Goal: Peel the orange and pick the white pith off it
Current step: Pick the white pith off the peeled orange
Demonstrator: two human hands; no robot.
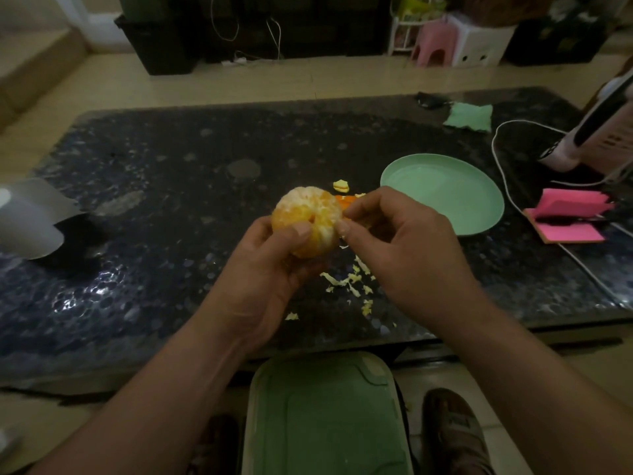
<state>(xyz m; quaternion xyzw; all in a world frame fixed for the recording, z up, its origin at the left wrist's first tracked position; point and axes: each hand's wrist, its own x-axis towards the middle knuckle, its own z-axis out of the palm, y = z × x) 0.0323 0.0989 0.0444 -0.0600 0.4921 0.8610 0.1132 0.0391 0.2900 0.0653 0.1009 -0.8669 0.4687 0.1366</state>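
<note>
Here, orange [310,219]: peeled, and we hold it above the near middle of the surface [154,173].
Left grip: our left hand [260,269] wraps the orange, thumb on top.
Right grip: our right hand [394,248] pinches at the orange's right side.
Pith scraps [356,279]: strewn by the near edge.
Plate [479,214]: toward the right edge.

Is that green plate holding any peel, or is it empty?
Empty. The green plate shows a bare inside; the pith scraps lie on the dark table instead.
</note>
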